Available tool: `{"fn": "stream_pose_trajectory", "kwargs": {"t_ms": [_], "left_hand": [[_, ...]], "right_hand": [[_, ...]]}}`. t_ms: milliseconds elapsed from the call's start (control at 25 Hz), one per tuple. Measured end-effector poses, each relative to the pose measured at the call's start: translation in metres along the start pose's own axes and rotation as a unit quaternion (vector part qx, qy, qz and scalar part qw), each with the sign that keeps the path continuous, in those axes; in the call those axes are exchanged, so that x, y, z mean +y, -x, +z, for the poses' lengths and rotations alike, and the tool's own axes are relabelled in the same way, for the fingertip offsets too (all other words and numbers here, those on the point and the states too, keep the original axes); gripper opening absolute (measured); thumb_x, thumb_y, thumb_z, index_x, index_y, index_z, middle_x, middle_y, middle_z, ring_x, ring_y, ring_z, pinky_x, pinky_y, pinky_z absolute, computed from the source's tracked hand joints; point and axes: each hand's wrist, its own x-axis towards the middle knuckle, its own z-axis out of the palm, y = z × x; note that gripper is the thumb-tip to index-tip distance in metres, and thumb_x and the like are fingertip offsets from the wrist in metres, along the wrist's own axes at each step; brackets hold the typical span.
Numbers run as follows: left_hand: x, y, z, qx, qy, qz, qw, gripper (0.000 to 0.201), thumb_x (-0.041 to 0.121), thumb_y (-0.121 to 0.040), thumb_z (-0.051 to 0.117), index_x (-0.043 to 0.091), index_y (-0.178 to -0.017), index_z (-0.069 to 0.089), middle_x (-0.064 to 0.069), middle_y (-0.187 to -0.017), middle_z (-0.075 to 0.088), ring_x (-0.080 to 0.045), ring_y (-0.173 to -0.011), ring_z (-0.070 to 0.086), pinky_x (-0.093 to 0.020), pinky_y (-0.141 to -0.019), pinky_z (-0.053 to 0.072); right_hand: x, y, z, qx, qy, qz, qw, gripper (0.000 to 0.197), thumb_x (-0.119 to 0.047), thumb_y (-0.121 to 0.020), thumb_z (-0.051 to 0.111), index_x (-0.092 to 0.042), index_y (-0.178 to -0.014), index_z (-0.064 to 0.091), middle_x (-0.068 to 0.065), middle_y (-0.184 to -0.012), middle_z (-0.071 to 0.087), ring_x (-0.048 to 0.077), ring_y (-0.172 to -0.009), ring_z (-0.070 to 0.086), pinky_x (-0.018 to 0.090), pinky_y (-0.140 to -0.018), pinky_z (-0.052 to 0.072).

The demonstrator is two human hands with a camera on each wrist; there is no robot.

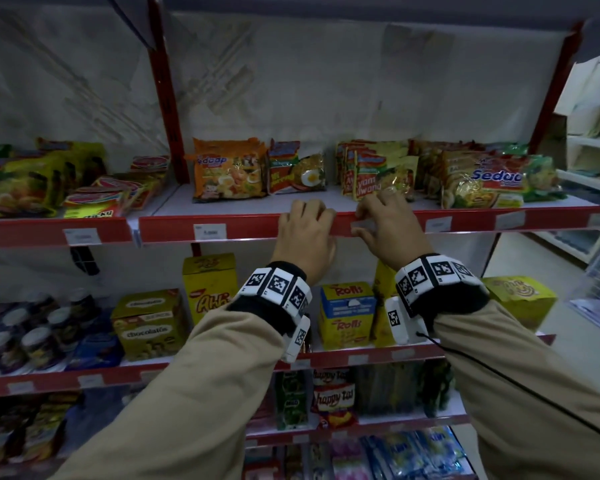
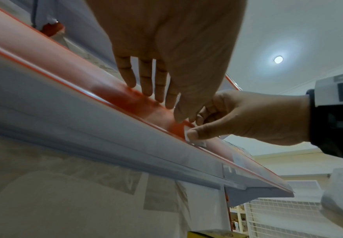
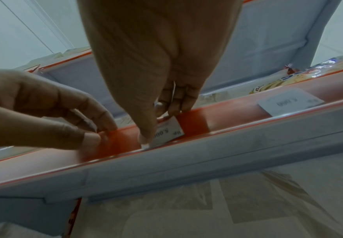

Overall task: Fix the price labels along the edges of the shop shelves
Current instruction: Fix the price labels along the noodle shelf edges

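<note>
The right hand pinches a white price label against the red shelf edge. The left hand, fingers fairly straight, touches that edge just beside it.

2 hands, 3 yellow boxes, 3 shelf edges.
</note>
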Motion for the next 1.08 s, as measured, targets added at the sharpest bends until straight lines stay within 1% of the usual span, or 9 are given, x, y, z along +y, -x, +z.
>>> {"fn": "stream_pose_trajectory", "kwargs": {"t_ms": [120, 240, 360, 520, 600, 760, 920, 1000, 1080], "left_hand": [[0.002, -0.002, 0.003, 0.018, -0.011, -0.008, 1.0, 0.032, 0.028, -0.088, 0.053, 0.018, -0.118, 0.052, -0.005, -0.117, 0.049, -0.027, -0.11, 0.04, -0.038, -0.089, 0.032], [0.003, -0.003, 0.005, 0.028, 0.004, -0.008, 1.0, 0.029, 0.025, -0.087, 0.054, 0.015, -0.114, 0.054, -0.007, -0.113, 0.051, -0.028, -0.107, 0.042, -0.036, -0.085, 0.035], [0.005, 0.0, 0.008, 0.038, 0.004, -0.018, 0.999, 0.026, 0.025, -0.087, 0.054, 0.016, -0.111, 0.055, -0.006, -0.11, 0.051, -0.027, -0.104, 0.044, -0.037, -0.084, 0.036], [0.005, 0.001, 0.012, 0.072, 0.041, -0.04, 0.996, 0.019, 0.026, -0.087, 0.054, 0.018, -0.104, 0.058, -0.005, -0.104, 0.052, -0.026, -0.1, 0.045, -0.036, -0.082, 0.034], [0.005, -0.001, 0.013, 0.089, 0.066, -0.053, 0.992, 0.016, 0.026, -0.089, 0.053, 0.017, -0.101, 0.06, -0.005, -0.1, 0.054, -0.025, -0.097, 0.046, -0.036, -0.081, 0.034], [0.006, -0.003, 0.017, 0.119, 0.114, -0.084, 0.983, 0.024, 0.036, -0.095, 0.05, 0.018, -0.103, 0.064, -0.004, -0.099, 0.057, -0.025, -0.096, 0.047, -0.035, -0.08, 0.032], [0.008, -0.005, 0.018, 0.135, 0.165, -0.113, 0.971, 0.03, 0.046, -0.094, 0.049, 0.021, -0.102, 0.065, -0.002, -0.098, 0.058, -0.023, -0.096, 0.045, -0.033, -0.079, 0.03], [0.007, -0.006, 0.018, 0.129, 0.166, -0.111, 0.971, 0.028, 0.043, -0.093, 0.052, 0.02, -0.1, 0.064, -0.002, -0.099, 0.058, -0.024, -0.096, 0.046, -0.034, -0.079, 0.03], [0.004, -0.007, 0.019, 0.129, 0.162, -0.105, 0.973, 0.022, 0.038, -0.092, 0.056, 0.017, -0.096, 0.064, -0.004, -0.097, 0.057, -0.026, -0.095, 0.046, -0.032, -0.077, 0.028]], "right_hand": [[0.009, 0.002, -0.003, 0.013, -0.02, -0.026, 0.999, 0.03, -0.02, -0.078, 0.074, -0.009, -0.1, 0.057, 0.012, -0.105, 0.055, 0.031, -0.102, 0.047, 0.043, -0.082, 0.043], [0.013, 0.002, -0.001, 0.012, -0.004, -0.072, 0.997, 0.022, -0.015, -0.081, 0.069, -0.009, -0.1, 0.06, 0.011, -0.106, 0.059, 0.031, -0.101, 0.046, 0.043, -0.085, 0.04], [0.013, 0.002, 0.004, 0.004, 0.009, -0.07, 0.997, 0.019, -0.017, -0.082, 0.064, -0.009, -0.099, 0.061, 0.013, -0.105, 0.054, 0.032, -0.1, 0.044, 0.044, -0.085, 0.039], [0.015, -0.007, 0.002, 0.006, -0.127, -0.029, 0.991, 0.009, -0.025, -0.086, 0.064, -0.016, -0.089, 0.063, 0.003, -0.092, 0.058, 0.023, -0.091, 0.048, 0.034, -0.082, 0.038], [0.017, -0.011, -0.002, 0.025, -0.237, 0.009, 0.971, 0.006, -0.024, -0.087, 0.065, -0.019, -0.085, 0.062, -0.004, -0.083, 0.062, 0.015, -0.081, 0.056, 0.026, -0.074, 0.042], [0.013, -0.009, -0.004, 0.075, -0.407, 0.07, 0.908, 0.013, -0.008, -0.084, 0.07, -0.016, -0.089, 0.06, -0.001, -0.084, 0.064, 0.01, -0.077, 0.062, 0.017, -0.068, 0.05], [-0.001, -0.006, 0.005, 0.069, -0.526, 0.11, 0.841, 0.022, 0.001, -0.083, 0.069, -0.002, -0.102, 0.057, 0.001, -0.09, 0.062, 0.011, -0.077, 0.063, 0.018, -0.069, 0.053], [-0.004, -0.004, 0.01, 0.056, -0.546, 0.114, 0.828, 0.017, -0.001, -0.085, 0.067, -0.002, -0.1, 0.06, 0.002, -0.088, 0.065, 0.013, -0.078, 0.064, 0.02, -0.07, 0.055], [-0.005, -0.002, 0.013, 0.055, -0.527, 0.101, 0.842, 0.005, -0.009, -0.088, 0.065, -0.007, -0.093, 0.064, 0.002, -0.084, 0.067, 0.01, -0.077, 0.065, 0.02, -0.07, 0.054]]}}
